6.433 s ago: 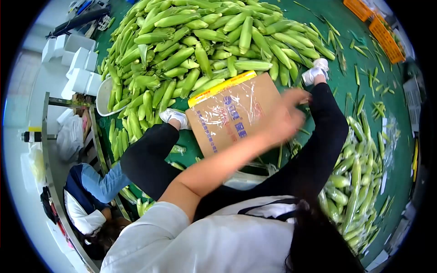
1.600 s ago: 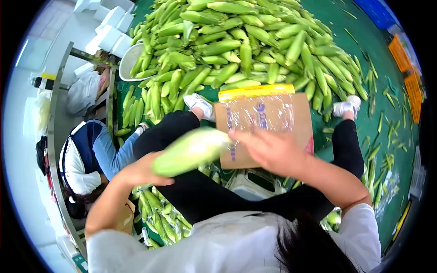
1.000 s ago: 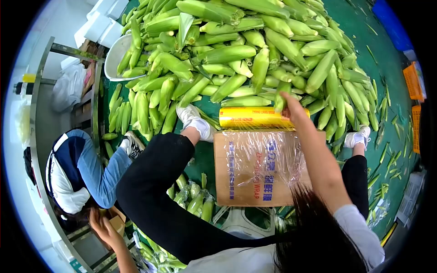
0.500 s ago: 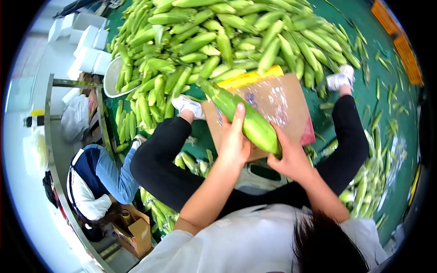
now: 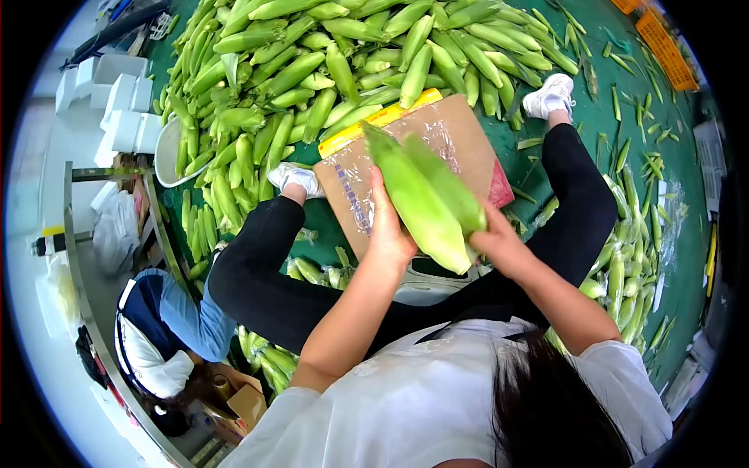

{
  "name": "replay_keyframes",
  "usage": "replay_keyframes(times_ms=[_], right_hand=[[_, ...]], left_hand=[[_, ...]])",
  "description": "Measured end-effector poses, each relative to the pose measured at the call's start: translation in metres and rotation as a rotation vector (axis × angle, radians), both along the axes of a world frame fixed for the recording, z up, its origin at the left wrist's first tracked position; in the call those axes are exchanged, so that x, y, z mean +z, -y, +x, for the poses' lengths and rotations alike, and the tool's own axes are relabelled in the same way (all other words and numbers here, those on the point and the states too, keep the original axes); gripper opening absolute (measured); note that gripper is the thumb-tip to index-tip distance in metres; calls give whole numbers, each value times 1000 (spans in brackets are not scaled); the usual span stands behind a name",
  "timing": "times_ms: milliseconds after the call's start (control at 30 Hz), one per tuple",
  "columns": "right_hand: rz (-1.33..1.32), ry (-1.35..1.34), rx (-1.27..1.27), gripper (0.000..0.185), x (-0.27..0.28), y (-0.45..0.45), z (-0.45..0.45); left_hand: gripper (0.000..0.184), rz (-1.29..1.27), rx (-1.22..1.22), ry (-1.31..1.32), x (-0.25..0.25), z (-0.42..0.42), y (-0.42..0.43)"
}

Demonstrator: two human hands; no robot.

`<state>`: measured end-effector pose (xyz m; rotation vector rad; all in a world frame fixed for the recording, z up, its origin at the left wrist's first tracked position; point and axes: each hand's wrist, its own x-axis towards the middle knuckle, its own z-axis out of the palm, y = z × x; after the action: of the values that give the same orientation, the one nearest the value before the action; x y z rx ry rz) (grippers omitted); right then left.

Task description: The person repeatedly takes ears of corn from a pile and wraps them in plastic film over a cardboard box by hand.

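My left hand (image 5: pixel 392 228) is wrapped round the lower side of a green ear of corn (image 5: pixel 417 207), which tilts with its narrow end pointing up and left. Along the ear's right side a broad green husk leaf (image 5: pixel 452 187) stands apart, smeared by motion. The fingers of my right hand (image 5: pixel 498 240) are closed on the lower end of that leaf. Under the ear, between my legs, lies a piece of brown cardboard (image 5: pixel 468 129) with clear plastic wrap on it and a yellow strip (image 5: pixel 374 129) at its far edge.
A big pile of unpeeled corn (image 5: pixel 312 70) covers the floor ahead. Bagged corn (image 5: pixel 620 281) lies on the right, near loose husks. A white tub (image 5: pixel 166 156) and a metal rack (image 5: pixel 117 335) are on the left. A co-worker (image 5: pixel 172 320) bends over a cardboard box (image 5: pixel 246 402).
A husk leaf has come away from the ear on its right side, with my right hand on it. The ear stands a little steeper. The whole view has shifted slightly.
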<state>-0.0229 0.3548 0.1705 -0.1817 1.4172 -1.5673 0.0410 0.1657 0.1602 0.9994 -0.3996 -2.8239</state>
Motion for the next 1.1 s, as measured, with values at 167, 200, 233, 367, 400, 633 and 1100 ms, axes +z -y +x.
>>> replay_keyframes(times_ms=[167,200,233,367,400,633,1100], right_hand=[[-193,-267,-514,35,-38,-47,-165],[-82,-511,-617,33,-55,-43,-187],[62,-728,-730,32,-71,-38,-209],[965,-754,277,53,-134,24,-131],[986,-685,301,52,-133,46,-102],[281,64,-306,10,-164,12,-90],[79,-1497,686,78,-172,163,-107]], left_hand=[[63,213,99,-254,-34,-14,34],[63,128,97,-254,-55,-15,59],[67,76,1,-177,-49,-23,80],[60,-1138,-352,168,-105,-71,120],[59,-1493,-442,227,-115,-76,120],[71,-2226,-850,324,-129,-44,107],[45,-2254,-643,261,-174,79,105]])
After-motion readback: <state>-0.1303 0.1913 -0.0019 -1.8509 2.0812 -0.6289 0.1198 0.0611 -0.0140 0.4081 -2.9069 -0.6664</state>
